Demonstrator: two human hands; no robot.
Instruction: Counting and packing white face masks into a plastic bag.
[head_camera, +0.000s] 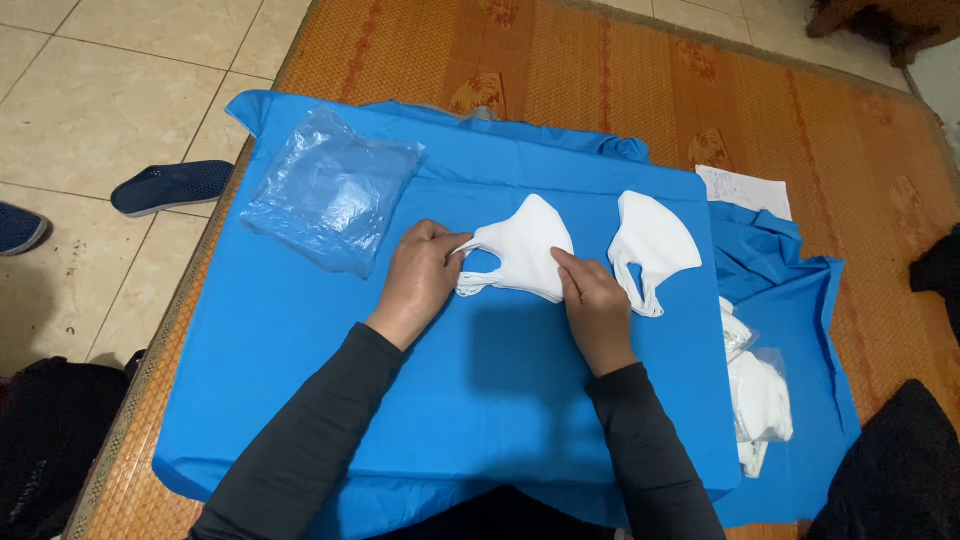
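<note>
Here both hands work 1 white face mask (525, 255) at the middle of the blue cloth (480, 390): the left hand (418, 280) pinches its ear loop, the right hand (592, 300) presses its lower edge. It looks like folding or flattening; a steady pull would suit. A second mask (652, 245) lies right of it, a clear plastic bag (330, 190) left. The cloth covers a woven orange mat (600, 70) on a tiled floor (90, 110).

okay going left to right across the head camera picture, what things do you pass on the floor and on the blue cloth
Dark blue slipper → clear plastic bag → left hand → white mask being held → right hand → second white mask → white paper sheet → bagged masks.
</note>
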